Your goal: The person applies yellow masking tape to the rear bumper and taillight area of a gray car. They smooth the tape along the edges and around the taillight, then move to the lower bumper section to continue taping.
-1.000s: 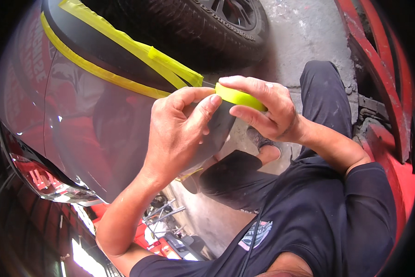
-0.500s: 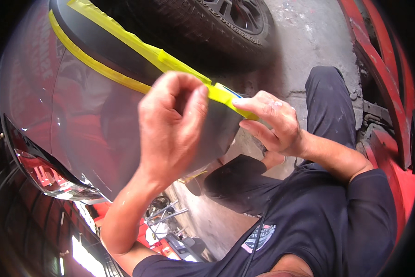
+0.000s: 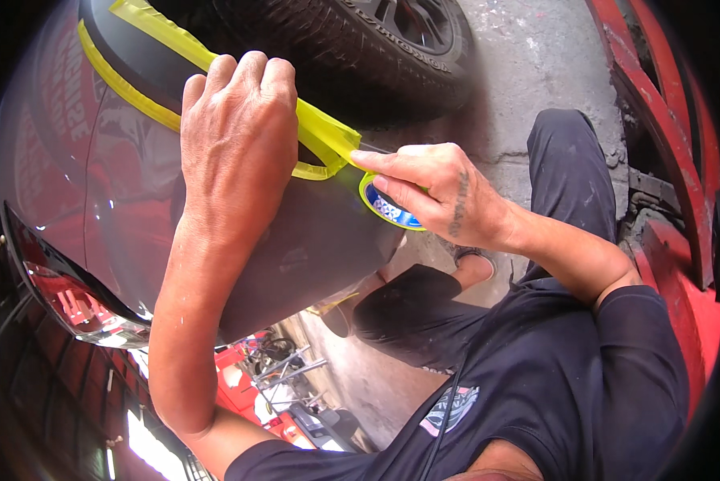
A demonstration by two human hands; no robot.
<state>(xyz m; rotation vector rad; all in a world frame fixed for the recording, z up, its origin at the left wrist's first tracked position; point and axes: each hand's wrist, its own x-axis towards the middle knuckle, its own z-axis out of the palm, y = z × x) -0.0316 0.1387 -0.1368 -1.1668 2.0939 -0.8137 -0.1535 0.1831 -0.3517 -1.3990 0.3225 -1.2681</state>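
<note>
Tape roll (image 3: 387, 207) has turned, showing blue core (image 3: 401, 216).

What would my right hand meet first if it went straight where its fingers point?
Your right hand would probably meet the yellow tape first, right by its fingertips, though depth is unclear here.

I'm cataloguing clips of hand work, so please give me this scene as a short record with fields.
Left hand: over the curved matt-black wheel-arch trim, back upward, fingertips hidden
Right hand: gripping a bright yellow tape roll with a blue-and-white inner face, beside the trim's near end
Tape on trim: one bright yellow strip along the wheel-side edge, another along the panel side
Vehicle: glossy grey body panel, black rubber tyre
Surroundings: grey concrete floor, red metal frame at right
</note>
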